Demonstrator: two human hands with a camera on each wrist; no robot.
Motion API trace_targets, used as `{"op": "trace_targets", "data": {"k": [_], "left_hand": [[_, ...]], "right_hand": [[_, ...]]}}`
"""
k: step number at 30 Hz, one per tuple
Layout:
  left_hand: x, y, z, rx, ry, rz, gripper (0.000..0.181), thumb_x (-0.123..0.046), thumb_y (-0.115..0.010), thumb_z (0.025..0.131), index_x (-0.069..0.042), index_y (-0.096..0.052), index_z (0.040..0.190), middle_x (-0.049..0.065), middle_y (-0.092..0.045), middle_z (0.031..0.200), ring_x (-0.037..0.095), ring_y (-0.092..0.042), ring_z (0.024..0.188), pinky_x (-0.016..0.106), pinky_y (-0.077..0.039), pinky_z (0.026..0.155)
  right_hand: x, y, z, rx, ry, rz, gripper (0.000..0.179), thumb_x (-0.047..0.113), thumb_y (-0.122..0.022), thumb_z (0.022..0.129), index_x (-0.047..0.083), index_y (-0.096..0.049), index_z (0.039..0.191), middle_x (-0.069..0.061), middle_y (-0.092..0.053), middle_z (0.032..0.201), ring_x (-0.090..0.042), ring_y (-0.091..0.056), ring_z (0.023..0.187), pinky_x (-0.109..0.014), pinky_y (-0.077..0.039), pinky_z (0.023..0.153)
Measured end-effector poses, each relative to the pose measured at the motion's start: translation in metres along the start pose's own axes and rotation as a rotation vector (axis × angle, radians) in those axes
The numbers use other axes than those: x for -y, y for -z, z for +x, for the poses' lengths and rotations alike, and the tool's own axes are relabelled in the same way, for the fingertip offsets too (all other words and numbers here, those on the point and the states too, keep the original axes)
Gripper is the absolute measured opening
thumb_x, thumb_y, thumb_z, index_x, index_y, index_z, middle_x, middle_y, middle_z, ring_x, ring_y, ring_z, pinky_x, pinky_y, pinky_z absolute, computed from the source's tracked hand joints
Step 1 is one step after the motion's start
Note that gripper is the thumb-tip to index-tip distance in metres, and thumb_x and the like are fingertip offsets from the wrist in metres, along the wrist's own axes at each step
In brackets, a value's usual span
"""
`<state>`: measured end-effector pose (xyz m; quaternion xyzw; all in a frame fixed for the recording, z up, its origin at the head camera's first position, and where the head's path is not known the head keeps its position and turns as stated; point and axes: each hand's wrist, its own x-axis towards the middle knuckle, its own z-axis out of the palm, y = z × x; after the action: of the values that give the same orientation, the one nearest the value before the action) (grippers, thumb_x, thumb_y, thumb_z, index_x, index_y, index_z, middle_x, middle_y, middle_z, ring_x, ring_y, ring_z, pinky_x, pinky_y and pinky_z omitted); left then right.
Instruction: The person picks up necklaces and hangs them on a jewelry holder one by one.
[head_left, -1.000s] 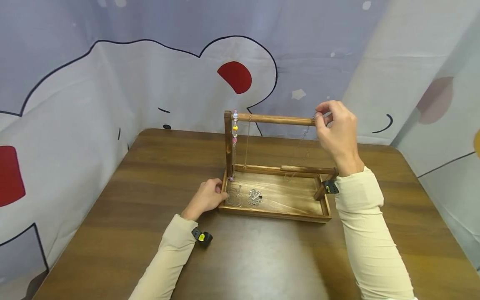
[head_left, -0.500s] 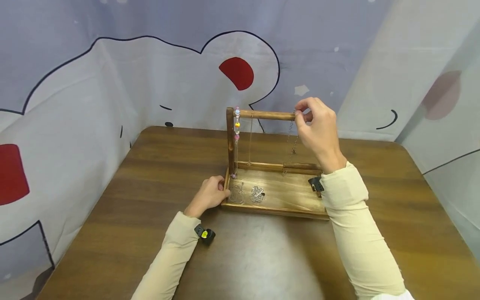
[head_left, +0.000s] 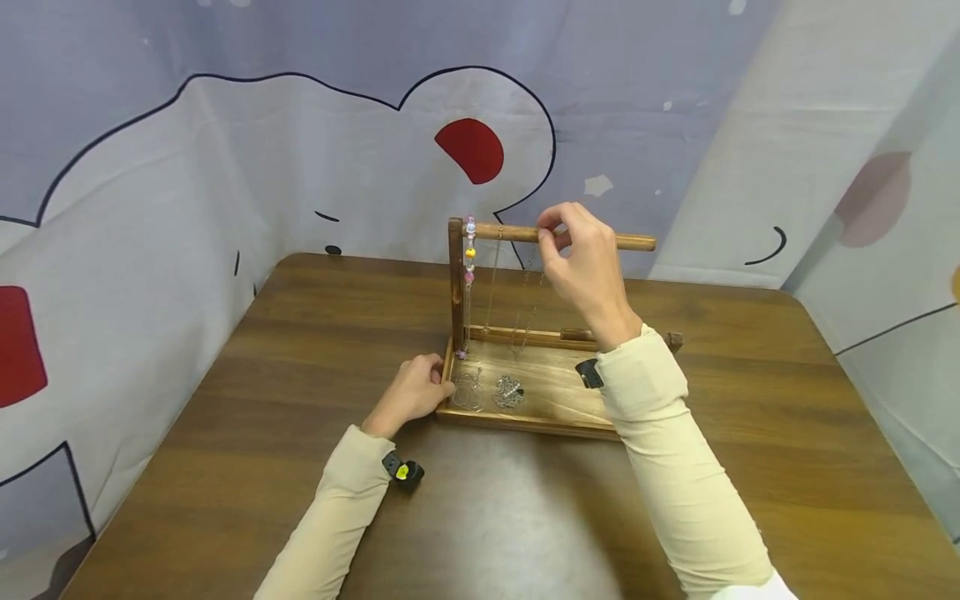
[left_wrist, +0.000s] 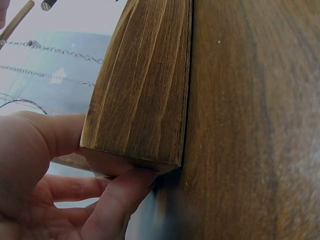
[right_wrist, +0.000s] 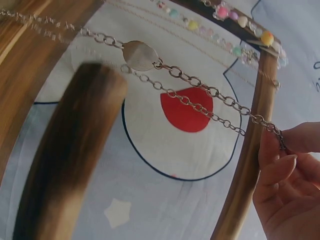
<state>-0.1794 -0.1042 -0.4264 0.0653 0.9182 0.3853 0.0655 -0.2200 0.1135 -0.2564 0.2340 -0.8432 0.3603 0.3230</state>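
On the upper bar (head_left: 519, 232), a beaded necklace (head_left: 470, 252) and fine chain (head_left: 493, 282) already hang; my right hand (head_left: 587, 264) pinches a silver chain (right_wrist: 213, 92) draped there (not yet let go). Below it, my left hand (head_left: 411, 392) grips the tray (head_left: 525, 423), where a clumped chain (head_left: 509, 392) and thin loop (head_left: 468, 393) seem left.

one table (head_left: 750, 467), one wooden tray (head_left: 525, 422), two bars (head_left: 637, 242) (head_left: 576, 334), three hanging necklaces (head_left: 470, 253) (head_left: 493, 279) (right_wrist: 140, 55), two chain heaps (head_left: 468, 392) (head_left: 510, 392)

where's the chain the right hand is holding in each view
Head: the chain hangs near centre, below the right hand.
Left wrist: probably the two linked strands, upper left.
Right wrist: it crosses from upper left to the right hand, at right.
Shared landmark: the wooden stand.
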Motion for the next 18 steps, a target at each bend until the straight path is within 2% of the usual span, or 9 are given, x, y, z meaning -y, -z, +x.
{"op": "trace_targets", "data": {"k": [7, 11, 18], "left_hand": [[-0.001, -0.001, 0.000, -0.005, -0.005, 0.002, 0.024, -0.011, -0.064, 0.075, 0.000, -0.060, 0.096, 0.004, -0.053, 0.069, 0.014, -0.047, 0.056, 0.025, -0.037, 0.050], [-0.001, 0.000, 0.000, 0.006, -0.019, -0.005, 0.021, -0.010, -0.064, 0.075, -0.001, -0.059, 0.094, 0.004, -0.052, 0.069, 0.014, -0.047, 0.056, 0.025, -0.037, 0.049], [0.000, 0.000, 0.000, 0.006, -0.043, 0.003, 0.016, -0.010, -0.063, 0.075, -0.002, -0.058, 0.089, 0.003, -0.051, 0.068, 0.013, -0.045, 0.055, 0.025, -0.036, 0.049]], "right_hand": [[0.003, -0.007, 0.001, 0.022, 0.015, 0.027, 0.007, 0.000, -0.055, 0.083, 0.001, -0.061, 0.086, -0.007, -0.062, 0.084, -0.016, -0.060, 0.066, -0.027, -0.047, 0.066], [0.005, -0.009, 0.002, 0.025, 0.022, 0.024, 0.007, 0.000, -0.055, 0.083, 0.001, -0.061, 0.086, -0.007, -0.063, 0.084, -0.017, -0.061, 0.065, -0.030, -0.048, 0.066], [0.010, -0.015, 0.000, -0.015, -0.018, 0.024, 0.007, 0.003, -0.054, 0.083, 0.001, -0.061, 0.083, -0.007, -0.063, 0.082, -0.015, -0.060, 0.062, -0.031, -0.048, 0.063]]}}
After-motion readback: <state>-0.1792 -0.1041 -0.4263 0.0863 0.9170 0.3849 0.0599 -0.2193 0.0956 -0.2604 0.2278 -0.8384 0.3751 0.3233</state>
